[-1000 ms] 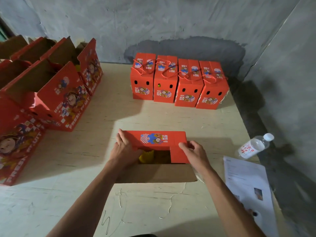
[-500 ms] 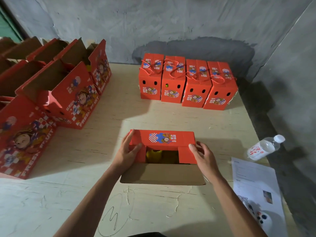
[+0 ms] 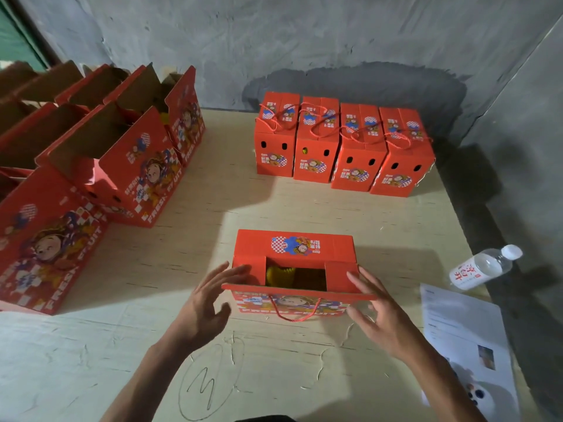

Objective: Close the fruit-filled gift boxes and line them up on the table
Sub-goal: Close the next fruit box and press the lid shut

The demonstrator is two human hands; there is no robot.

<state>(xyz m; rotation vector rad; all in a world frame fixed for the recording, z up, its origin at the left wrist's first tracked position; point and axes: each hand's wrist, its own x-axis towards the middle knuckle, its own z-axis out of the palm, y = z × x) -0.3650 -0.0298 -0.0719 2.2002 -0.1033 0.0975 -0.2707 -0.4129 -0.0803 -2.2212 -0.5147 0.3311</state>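
Observation:
A red gift box [image 3: 294, 248] stands in front of me on the table, its far lid flap folded flat and both side flaps folded in. Yellow fruit [image 3: 278, 275] shows through the gap on top. The near flap stands upright, showing its printed face and red cord handle [image 3: 294, 313]. My left hand [image 3: 202, 303] hovers with spread fingers at the box's left corner, fingertips near the left side flap. My right hand [image 3: 379, 312] is spread at the right corner, fingers by the near flap's edge. Several closed boxes [image 3: 344, 147] stand in a row at the back.
Several open boxes [image 3: 122, 159] crowd the left side of the table [image 3: 189, 257]. A water bottle [image 3: 484, 266] lies at the right edge, with a printed sheet [image 3: 463, 339] and a small white device [image 3: 475, 397] nearer me. A grey wall runs behind and to the right.
The near flap has swung up from lying flat toward me to standing upright. Both hands have let go of the side flaps and pulled back to the box's near corners.

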